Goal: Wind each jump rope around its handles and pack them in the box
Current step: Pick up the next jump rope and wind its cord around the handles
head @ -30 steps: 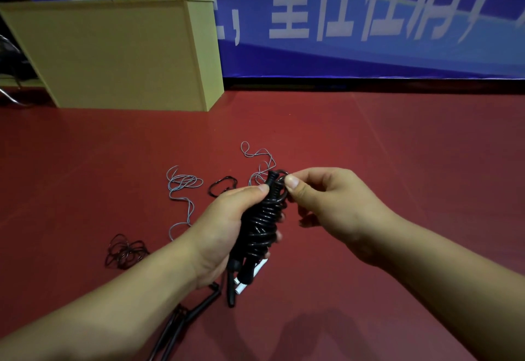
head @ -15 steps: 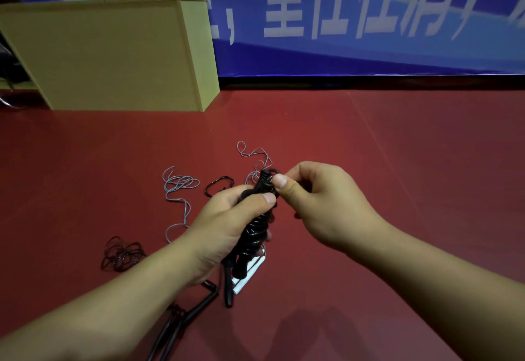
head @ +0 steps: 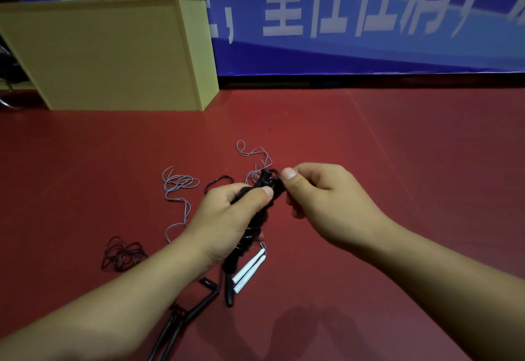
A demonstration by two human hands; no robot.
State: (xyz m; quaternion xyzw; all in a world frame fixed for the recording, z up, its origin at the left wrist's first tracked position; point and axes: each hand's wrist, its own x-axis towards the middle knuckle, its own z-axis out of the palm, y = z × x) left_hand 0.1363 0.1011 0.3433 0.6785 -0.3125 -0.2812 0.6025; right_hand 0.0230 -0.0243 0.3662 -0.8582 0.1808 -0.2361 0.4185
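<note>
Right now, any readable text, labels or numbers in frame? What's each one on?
Blue banner along the back wall: large white Chinese characters, top row cropped and motion-blurred. "里住住" is only a tentative reading; the rest, and a comma-like mark, are not legible.
Box: no print visible.
White handles, wound black rope: no readable marking.
No numbers or brands seen.

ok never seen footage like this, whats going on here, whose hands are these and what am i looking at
This is no machine: a person wears a camera on the head, looking down at their own two hands. The left hand grips a black jump rope wound around its handles; the right hand pinches the rope's end at the top. On the red floor lie a grey rope with white handles, loose black rope and more black handles. A tan box stands behind.
</note>
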